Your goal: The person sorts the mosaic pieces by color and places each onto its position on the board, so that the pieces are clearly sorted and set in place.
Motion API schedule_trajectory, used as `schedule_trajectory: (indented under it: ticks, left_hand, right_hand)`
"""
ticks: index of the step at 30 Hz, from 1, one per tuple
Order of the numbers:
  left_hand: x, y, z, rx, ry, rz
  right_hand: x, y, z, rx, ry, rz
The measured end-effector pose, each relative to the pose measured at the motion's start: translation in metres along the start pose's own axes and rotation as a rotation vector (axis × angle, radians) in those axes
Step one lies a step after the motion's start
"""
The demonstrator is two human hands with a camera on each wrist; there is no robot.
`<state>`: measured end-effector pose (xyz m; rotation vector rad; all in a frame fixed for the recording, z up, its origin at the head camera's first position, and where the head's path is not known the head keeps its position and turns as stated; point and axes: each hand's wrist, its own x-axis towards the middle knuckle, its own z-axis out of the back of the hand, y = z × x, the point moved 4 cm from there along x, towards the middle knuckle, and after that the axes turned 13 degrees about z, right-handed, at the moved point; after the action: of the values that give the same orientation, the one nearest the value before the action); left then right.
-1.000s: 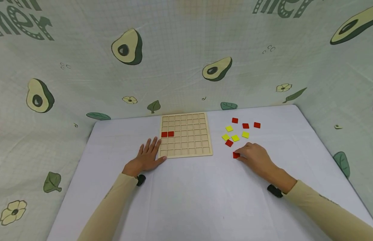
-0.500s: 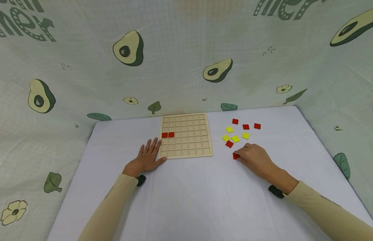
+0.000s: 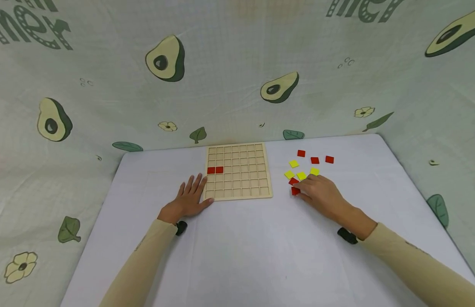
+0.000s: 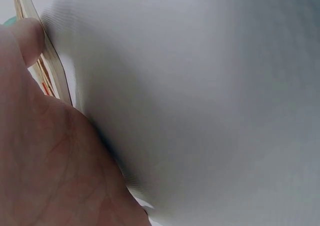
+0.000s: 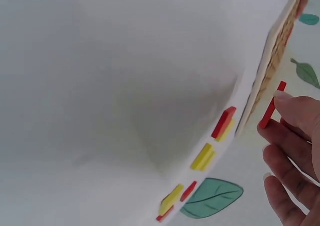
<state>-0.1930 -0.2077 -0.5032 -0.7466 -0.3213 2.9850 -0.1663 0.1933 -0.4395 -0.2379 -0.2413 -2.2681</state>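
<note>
Between the thumb and index finger of my right hand (image 3: 322, 195) a small red square tile (image 5: 272, 105) is pinched, seen edge-on in the right wrist view. Another red tile (image 3: 293, 181) lies just beyond it in the head view, partly covered by the fingers. My left hand (image 3: 188, 199) rests with spread fingers at the near left corner of a pale wooden grid board (image 3: 239, 198). Its thumb touches the board's edge in the left wrist view. Two red tiles (image 3: 215, 170) sit side by side in cells at the board's left edge.
Several yellow tiles (image 3: 294, 163) lie loose to the right of the board. Farther back are three more red tiles (image 3: 315, 160). A white cloth (image 3: 245, 251) covers the table, and a printed curtain (image 3: 222, 85) stands behind it.
My right hand, pinching the red tile, has shifted slightly left and away from me, toward the loose red tile. My left hand has stayed in place.
</note>
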Motion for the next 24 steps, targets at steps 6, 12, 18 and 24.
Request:
schedule_trajectory:
  ticks: [6, 12, 18, 24]
  left_hand:
    - [-0.005, -0.005, 0.005, 0.026, 0.015, 0.014]
    - [-0.010, -0.008, 0.009, 0.029, 0.018, 0.019]
    - [-0.010, -0.005, 0.007, 0.035, -0.014, 0.009]
    - [-0.014, -0.010, 0.011, 0.072, -0.052, 0.007]
  right_hand:
    - [0.017, 0.003, 0.001, 0.010, 0.000, 0.012]
    - [0.034, 0.010, 0.002, 0.033, -0.041, 0.039]
    - [0.051, 0.016, 0.002, 0.055, -0.071, 0.060]
    - [0.067, 0.021, 0.003, 0.083, -0.069, 0.058]
